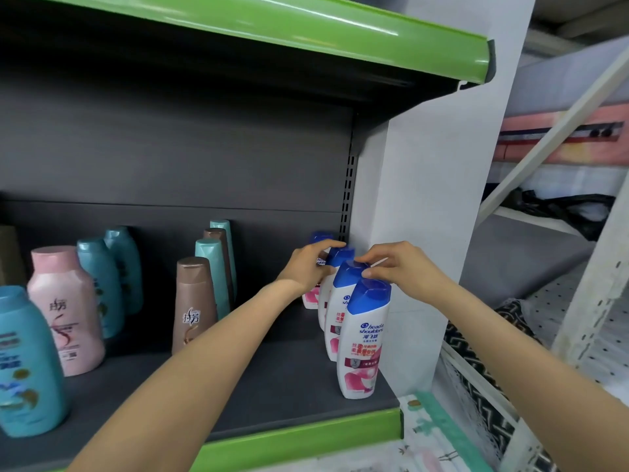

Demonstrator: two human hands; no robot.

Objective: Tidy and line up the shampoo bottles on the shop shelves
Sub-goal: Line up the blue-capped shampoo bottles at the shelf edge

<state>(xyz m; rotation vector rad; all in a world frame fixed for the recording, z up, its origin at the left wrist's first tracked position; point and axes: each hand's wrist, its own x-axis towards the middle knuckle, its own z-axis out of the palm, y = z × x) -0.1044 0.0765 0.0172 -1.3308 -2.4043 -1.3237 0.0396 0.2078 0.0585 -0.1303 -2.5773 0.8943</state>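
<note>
Head & Shoulders shampoo bottles, white with blue caps and pink labels, are lined up in a row of four along the white side panel (pixel 425 233) at the right end of the dark shelf (pixel 279 379). The front bottle (pixel 362 345) is stood upright nearest the green shelf edge (pixel 299 437), just beside the panel, and the second bottle (pixel 340 301) is set directly behind it, with the third bottle (pixel 335 264) and the rearmost bottle (pixel 318 238) further back toward the slotted upright at the panel's inner corner. The left hand (pixel 308 267) is reached in from the side away from the panel, and its fingers are curled around the upper part of the third bottle, with the fingertips laid over the top near its cap. The right hand (pixel 398 264) is held over the row next to the panel, its fingers bent and its fingertips pressed on the blue cap of the second bottle; whether that cap is truly pinched cannot be told. Farther from the panel, a file of brown and teal bottles is headed by a brown bottle (pixel 194 304). Well apart from the panel, toward the shelf's far end, a pink bottle (pixel 66 308) is stood with teal bottles behind it and a large teal bottle (pixel 27 362) in front of it.
</note>
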